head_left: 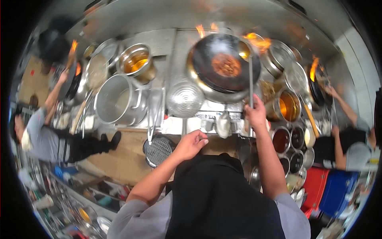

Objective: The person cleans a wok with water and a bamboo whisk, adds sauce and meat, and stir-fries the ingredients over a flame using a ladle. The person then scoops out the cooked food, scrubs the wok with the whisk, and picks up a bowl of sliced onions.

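Observation:
A black wok (203, 59) sits on the stove in front of me, with browned food (226, 65) in its middle and flames behind its rim. My right hand (256, 113) is closed around the long handle of a ladle (244, 51), whose bowl, holding yellowish liquid, is over the wok's right side. Near the counter's front edge, my left hand (191, 145) is held with its fingers curled together; anything in them is too small to make out. Just beyond it lies a round perforated strainer (185, 99), its handle pointing toward me. A white cloth (223, 125) lies below the wok.
A large metal pot (113, 98) and a pot of amber oil (136, 63) stand left. Another oil pot (289, 105) and sauce containers (281, 140) are at right. People work at woks on both sides: one person (43, 135) left, another (346, 145) right.

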### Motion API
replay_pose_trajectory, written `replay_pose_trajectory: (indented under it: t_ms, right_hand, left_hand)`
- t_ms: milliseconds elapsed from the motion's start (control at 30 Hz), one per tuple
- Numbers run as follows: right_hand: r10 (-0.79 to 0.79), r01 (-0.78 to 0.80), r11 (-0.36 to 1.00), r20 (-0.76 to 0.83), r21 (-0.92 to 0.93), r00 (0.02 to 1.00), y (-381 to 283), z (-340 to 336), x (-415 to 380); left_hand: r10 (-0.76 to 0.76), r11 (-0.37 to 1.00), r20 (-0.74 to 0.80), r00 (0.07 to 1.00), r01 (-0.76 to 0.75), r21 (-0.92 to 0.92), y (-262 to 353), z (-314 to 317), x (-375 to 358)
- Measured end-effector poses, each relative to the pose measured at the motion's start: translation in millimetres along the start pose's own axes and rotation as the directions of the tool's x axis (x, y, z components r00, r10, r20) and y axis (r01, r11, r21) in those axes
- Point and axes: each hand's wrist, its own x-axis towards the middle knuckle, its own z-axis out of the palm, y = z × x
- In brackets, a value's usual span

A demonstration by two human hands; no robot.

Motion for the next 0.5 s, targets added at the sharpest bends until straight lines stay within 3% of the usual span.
replay_pose_trajectory:
  t_ms: [133, 200, 267, 333, 433, 500]
  right_hand:
    - [0.133, -0.095, 0.971, 0.166, -0.219, 0.977, -27.9, -3.2, 18.9]
    - [0.069, 0.035, 0.925, 0.258, -0.377, 0.964, -9.9, -25.5, 34.2]
    - [0.151, -0.018, 0.913, 0.294, -0.409, 0.944, -51.2, -29.0, 12.7]
    - [-0.116, 0.319, 0.835, 0.423, -0.449, 0.899, -35.5, -48.9, 10.1]
    - [-0.086, 0.32, 0.838, 0.471, -0.442, 0.878, -14.9, -75.0, -5.0]
    - [-0.201, 0.396, 0.84, 0.464, -0.37, 0.862, -6.8, -79.8, -12.5]
  left_hand:
    - [0.031, 0.993, -0.215, 0.976, -0.053, -0.102, 36.8, -32.1, -11.9]
    - [-0.004, 0.992, -0.345, 0.939, -0.039, -0.117, 38.9, -38.4, -19.0]
    - [-0.001, 0.993, -0.452, 0.892, -0.052, -0.103, 40.8, -41.8, -31.8]
    - [-0.052, 0.993, -0.558, 0.828, -0.018, -0.12, 51.0, -38.7, -53.1]
    - [-0.129, 0.969, -0.699, 0.703, -0.059, -0.239, 45.6, -12.7, -75.6]
    - [-0.15, 0.962, -0.77, 0.62, -0.089, -0.26, 42.4, 8.2, -86.8]
